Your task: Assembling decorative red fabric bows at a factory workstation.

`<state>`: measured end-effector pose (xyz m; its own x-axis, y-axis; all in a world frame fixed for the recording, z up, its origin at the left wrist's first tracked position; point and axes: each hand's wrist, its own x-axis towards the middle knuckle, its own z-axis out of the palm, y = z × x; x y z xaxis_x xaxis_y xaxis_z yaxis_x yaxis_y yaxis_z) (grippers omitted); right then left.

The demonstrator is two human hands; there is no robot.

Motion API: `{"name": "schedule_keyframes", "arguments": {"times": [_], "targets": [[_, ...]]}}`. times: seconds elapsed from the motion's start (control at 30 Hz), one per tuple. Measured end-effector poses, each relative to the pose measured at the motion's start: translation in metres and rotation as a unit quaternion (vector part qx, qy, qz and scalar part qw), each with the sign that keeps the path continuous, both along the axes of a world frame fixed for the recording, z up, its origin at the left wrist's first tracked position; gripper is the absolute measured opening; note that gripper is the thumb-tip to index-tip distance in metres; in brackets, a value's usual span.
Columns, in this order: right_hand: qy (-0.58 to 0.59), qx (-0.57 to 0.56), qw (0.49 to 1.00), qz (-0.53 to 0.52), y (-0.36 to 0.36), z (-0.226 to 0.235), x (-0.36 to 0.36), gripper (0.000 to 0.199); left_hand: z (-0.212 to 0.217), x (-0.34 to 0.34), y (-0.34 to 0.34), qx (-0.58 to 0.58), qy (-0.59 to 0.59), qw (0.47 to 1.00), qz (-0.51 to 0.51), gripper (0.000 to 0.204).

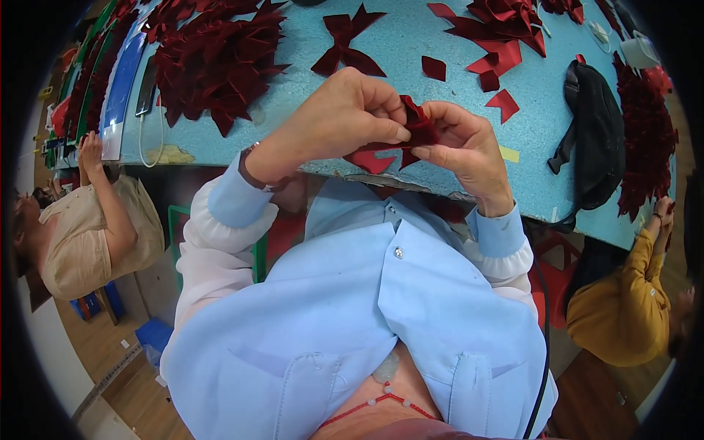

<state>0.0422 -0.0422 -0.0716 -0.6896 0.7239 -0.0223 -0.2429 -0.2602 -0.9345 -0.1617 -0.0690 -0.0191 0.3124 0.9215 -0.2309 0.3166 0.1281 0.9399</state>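
Between my two hands, just above the table's near edge, is a dark red velvet ribbon point(421, 129), folded over itself. My left hand point(345, 117) pinches its left side with thumb and forefinger. On the other side, my right hand point(463, 143) grips the ribbon with its thumb below and fingers above. Part of the ribbon is covered by my fingers. Beneath my hands a brighter red ribbon piece point(370, 161) lies at the edge. Beyond them rests a finished-looking dark red bow point(348, 42) with notched tails.
On the blue table point(308, 95), a heap of dark red bows point(213, 66) lies at left and more ribbon pieces point(506, 55) at the far right. A black waist bag point(595, 132) sits at right. A person in beige point(103, 235) works at left, another in mustard point(623, 308) at right.
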Motion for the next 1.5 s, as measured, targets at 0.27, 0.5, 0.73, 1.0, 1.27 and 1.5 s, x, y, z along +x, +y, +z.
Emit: {"name": "schedule_keyframes", "arguments": {"times": [0.27, 0.5, 0.73, 1.0, 1.27, 1.5], "targets": [[0.001, -0.008, 1.0, -0.029, -0.009, 0.001, -0.011, 0.039, 0.007, -0.01, -0.003, -0.028, -0.014, 1.0, 0.0, 0.01], [-0.014, 0.052, 0.995, -0.084, -0.015, -0.003, -0.013, 0.035, 0.006, -0.003, -0.011, 0.035, -0.043, 0.998, 0.043, 0.012], [0.023, 0.038, 0.993, -0.112, -0.016, -0.005, -0.011, 0.034, 0.008, 0.004, -0.012, 0.085, -0.045, 0.995, 0.036, 0.012], [0.016, 0.06, 0.993, -0.102, -0.018, -0.004, -0.014, 0.033, 0.007, -0.005, -0.003, -0.034, -0.136, 0.99, 0.02, 0.012], [0.03, 0.079, 0.989, -0.125, -0.02, -0.005, -0.02, 0.033, 0.008, -0.01, 0.001, -0.048, -0.121, 0.991, 0.007, 0.014], [0.057, 0.059, 0.988, -0.131, -0.019, -0.007, -0.024, 0.033, 0.004, -0.008, 0.0, -0.027, -0.107, 0.993, 0.031, 0.016]]}}
